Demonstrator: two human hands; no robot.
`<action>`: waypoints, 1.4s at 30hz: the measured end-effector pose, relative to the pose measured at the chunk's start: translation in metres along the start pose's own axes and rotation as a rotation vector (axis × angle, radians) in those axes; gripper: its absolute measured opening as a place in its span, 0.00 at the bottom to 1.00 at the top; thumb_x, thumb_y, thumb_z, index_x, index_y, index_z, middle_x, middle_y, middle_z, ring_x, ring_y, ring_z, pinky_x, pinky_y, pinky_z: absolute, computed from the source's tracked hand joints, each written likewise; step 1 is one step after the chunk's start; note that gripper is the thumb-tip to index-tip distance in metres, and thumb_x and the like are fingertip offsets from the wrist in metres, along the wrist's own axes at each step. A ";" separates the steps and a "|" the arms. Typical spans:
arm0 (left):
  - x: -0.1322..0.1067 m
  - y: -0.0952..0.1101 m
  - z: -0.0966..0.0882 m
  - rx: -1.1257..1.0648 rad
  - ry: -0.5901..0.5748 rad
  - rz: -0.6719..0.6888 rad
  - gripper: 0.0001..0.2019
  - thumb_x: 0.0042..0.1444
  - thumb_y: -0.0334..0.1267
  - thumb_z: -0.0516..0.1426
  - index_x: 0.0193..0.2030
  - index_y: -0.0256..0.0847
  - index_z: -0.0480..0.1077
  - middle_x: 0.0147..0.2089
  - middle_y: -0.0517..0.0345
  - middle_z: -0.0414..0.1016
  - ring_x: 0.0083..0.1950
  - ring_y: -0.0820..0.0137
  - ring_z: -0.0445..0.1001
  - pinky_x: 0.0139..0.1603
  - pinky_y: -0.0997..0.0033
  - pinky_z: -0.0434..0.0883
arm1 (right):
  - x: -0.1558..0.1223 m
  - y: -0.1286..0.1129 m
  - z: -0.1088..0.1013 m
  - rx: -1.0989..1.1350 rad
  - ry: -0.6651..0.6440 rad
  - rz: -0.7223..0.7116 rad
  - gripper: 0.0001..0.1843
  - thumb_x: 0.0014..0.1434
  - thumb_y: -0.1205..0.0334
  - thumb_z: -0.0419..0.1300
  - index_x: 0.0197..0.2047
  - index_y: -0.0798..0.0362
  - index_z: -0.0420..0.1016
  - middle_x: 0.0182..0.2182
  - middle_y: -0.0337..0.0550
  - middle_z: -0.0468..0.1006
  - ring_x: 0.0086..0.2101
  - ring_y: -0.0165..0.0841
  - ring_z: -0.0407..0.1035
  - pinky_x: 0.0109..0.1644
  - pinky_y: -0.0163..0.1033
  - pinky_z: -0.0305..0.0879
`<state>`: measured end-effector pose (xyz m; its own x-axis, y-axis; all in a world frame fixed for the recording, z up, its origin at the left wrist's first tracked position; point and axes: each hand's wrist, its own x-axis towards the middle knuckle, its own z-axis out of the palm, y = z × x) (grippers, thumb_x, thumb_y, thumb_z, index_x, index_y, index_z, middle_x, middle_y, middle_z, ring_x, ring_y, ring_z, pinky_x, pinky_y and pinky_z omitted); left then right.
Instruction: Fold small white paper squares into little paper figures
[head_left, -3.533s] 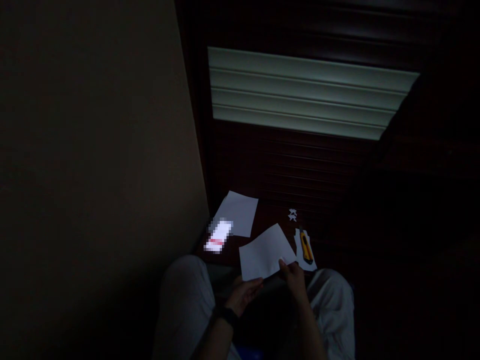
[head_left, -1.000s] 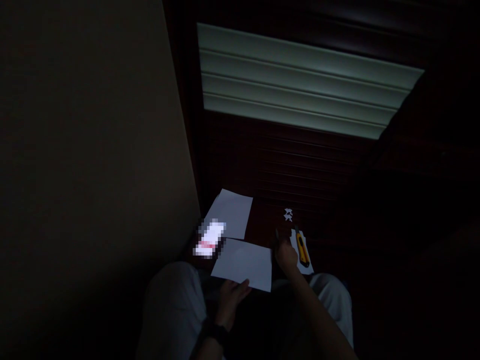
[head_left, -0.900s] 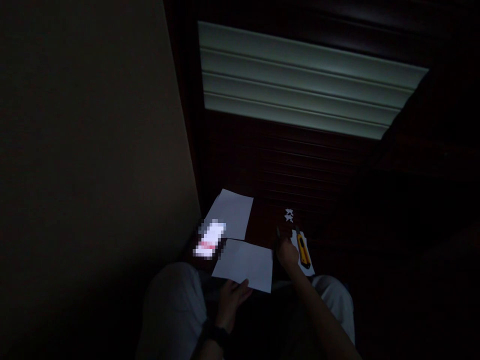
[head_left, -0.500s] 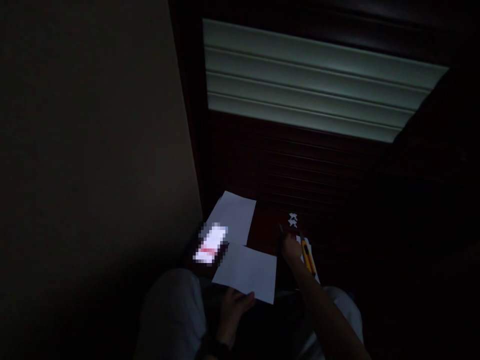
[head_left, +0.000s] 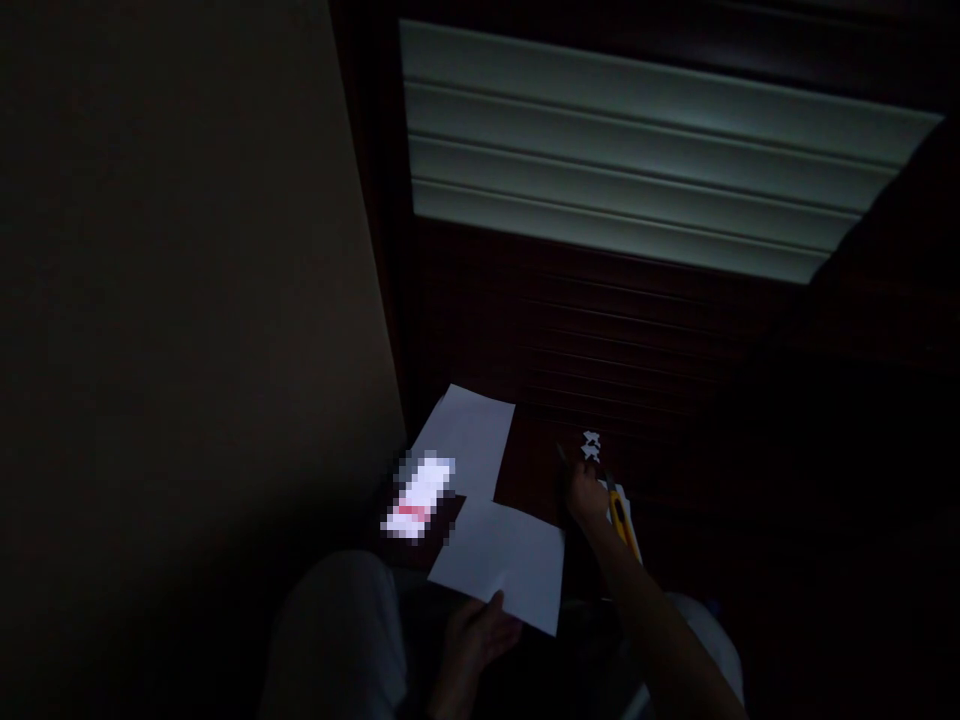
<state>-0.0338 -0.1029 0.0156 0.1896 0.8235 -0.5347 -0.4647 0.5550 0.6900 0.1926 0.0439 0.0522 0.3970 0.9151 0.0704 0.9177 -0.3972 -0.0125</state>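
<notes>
In the head view my left hand [head_left: 480,635] grips the lower edge of a white sheet of paper [head_left: 504,560], its thumb on top and fingers beneath. My right hand [head_left: 587,497] is closed just right of that sheet. A thin dark piece sticks up beside its fingers, too dim to name. Right of the wrist lies a yellow utility knife [head_left: 622,522], over white paper [head_left: 632,527] partly hidden by my forearm. Small white paper cut-outs [head_left: 591,446] lie just beyond my right hand.
Another white sheet [head_left: 472,435] lies on the dark reddish surface [head_left: 529,460] at the back left. A lit, pixelated screen [head_left: 418,500] rests by its lower edge. A wall [head_left: 225,250] stands left, and a slatted panel [head_left: 622,150] rises behind. Much is in shadow.
The held sheet has shifted slightly right and toward me, and my left thumb now lies over its edge. My right hand has barely moved; the whole view has shifted a little.
</notes>
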 end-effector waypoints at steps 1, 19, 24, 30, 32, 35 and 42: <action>0.002 -0.002 -0.001 -0.006 0.003 -0.019 0.18 0.43 0.47 0.63 0.33 0.33 0.69 0.32 0.45 0.77 0.35 0.58 0.77 0.43 0.55 0.73 | -0.002 0.002 -0.002 0.002 0.008 -0.004 0.15 0.64 0.64 0.41 0.49 0.58 0.62 0.43 0.60 0.68 0.38 0.40 0.72 0.36 0.41 0.65; 0.000 -0.006 0.002 0.081 0.072 -0.032 0.18 0.40 0.47 0.65 0.30 0.34 0.69 0.29 0.43 0.77 0.34 0.55 0.78 0.38 0.56 0.75 | -0.053 0.092 0.008 -0.001 0.027 0.188 0.24 0.60 0.45 0.43 0.41 0.56 0.66 0.37 0.54 0.71 0.37 0.42 0.71 0.35 0.42 0.64; -0.002 0.002 0.001 0.210 0.034 0.050 0.21 0.42 0.50 0.63 0.33 0.32 0.70 0.29 0.45 0.77 0.31 0.57 0.77 0.34 0.58 0.75 | -0.050 0.088 0.009 0.010 0.039 0.204 0.21 0.61 0.49 0.43 0.40 0.58 0.66 0.36 0.55 0.71 0.35 0.43 0.72 0.33 0.41 0.64; 0.001 0.024 0.013 0.189 -0.042 0.128 0.19 0.47 0.49 0.60 0.33 0.32 0.70 0.32 0.45 0.77 0.34 0.59 0.77 0.37 0.61 0.75 | -0.056 0.083 0.002 0.056 0.088 0.198 0.20 0.63 0.51 0.41 0.41 0.59 0.64 0.37 0.57 0.72 0.38 0.42 0.71 0.36 0.39 0.62; 0.007 0.026 0.019 0.135 -0.062 0.153 0.18 0.48 0.49 0.59 0.35 0.33 0.70 0.34 0.45 0.77 0.35 0.60 0.77 0.38 0.62 0.74 | -0.059 0.081 -0.002 0.165 0.109 0.171 0.20 0.63 0.50 0.40 0.41 0.57 0.63 0.38 0.54 0.73 0.38 0.40 0.71 0.37 0.36 0.61; 0.021 0.026 0.024 0.062 -0.047 0.104 0.17 0.47 0.48 0.61 0.34 0.33 0.68 0.34 0.45 0.76 0.38 0.60 0.77 0.41 0.62 0.74 | -0.066 0.078 -0.004 0.374 0.084 0.118 0.18 0.63 0.50 0.41 0.45 0.54 0.62 0.40 0.51 0.73 0.37 0.37 0.71 0.34 0.34 0.60; 0.041 0.030 0.030 0.127 0.019 -0.006 0.18 0.44 0.47 0.63 0.32 0.35 0.65 0.32 0.46 0.76 0.36 0.61 0.77 0.38 0.63 0.74 | -0.087 0.063 0.002 0.862 -0.024 0.038 0.22 0.56 0.45 0.50 0.45 0.54 0.66 0.34 0.47 0.76 0.33 0.38 0.72 0.34 0.36 0.62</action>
<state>-0.0143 -0.0491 0.0291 0.1747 0.8183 -0.5476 -0.3500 0.5715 0.7423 0.2162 -0.0603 0.0436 0.4192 0.9073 0.0337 0.5919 -0.2450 -0.7679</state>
